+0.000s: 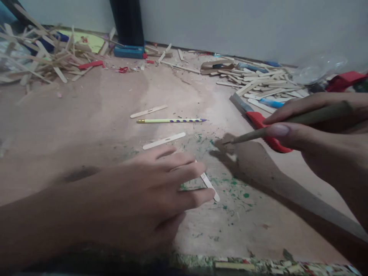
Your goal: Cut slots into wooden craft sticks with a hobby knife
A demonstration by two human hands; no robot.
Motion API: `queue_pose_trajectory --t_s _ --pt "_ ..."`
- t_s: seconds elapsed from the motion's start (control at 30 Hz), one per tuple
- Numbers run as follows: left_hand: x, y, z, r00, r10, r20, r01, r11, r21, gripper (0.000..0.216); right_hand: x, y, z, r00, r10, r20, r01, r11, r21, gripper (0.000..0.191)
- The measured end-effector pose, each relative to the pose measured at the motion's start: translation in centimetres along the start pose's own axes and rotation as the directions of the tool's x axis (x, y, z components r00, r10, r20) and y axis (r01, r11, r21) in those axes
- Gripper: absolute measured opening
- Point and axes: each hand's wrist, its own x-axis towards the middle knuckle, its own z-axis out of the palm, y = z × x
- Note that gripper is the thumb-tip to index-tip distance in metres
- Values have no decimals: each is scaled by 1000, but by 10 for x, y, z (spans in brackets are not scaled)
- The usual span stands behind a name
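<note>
My left hand (161, 180) is over the table with its fingers spread. Its fingertips reach a wooden craft stick (208, 184), which is partly hidden beneath them. In my right hand (319, 142) is a slim pen-like tool (250, 135), pinched between thumb and fingers. Its thin tip points left and down, just above the table; its exact kind is unclear. Beyond my left hand lie two more craft sticks, a nearer one (164, 141) and a farther one (148, 111), both with a small slit or mark midway. Between those two rests a patterned pencil (172, 121).
A red utility knife (260, 122) with its blade out lies beside my right hand. Behind it is a pile of craft sticks (267, 82). Another heap (43, 57) fills the far left, near a blue clamp-like block (129, 51). Green shavings (232, 182) dot the table; scraps line its front edge.
</note>
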Motion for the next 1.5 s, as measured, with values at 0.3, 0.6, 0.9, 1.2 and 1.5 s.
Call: queue_pose_trajectory --t_s 0.3,0.6,0.9,1.2,1.5 --pt "-7 -5 10 1000 -28 -11 28 1000 1 47 9 -5 1 906 -83 414 96 995 -11 29" --pt "-10 -3 7 999 -45 5 44 999 22 46 19 -17 -2 847 -93 524 34 992 122 10" --pt "-6 -3 0 993 -78 90 78 997 1 60 11 -15 1 778 145 611 -328 924 197 20" --pt "1 -3 -6 993 -62 104 63 998 -1 42 -5 -15 13 804 120 583 -322 912 255 24" --pt "-1 -6 -5 986 -38 161 30 998 53 45 -14 -19 19 868 140 476 -251 951 179 36"
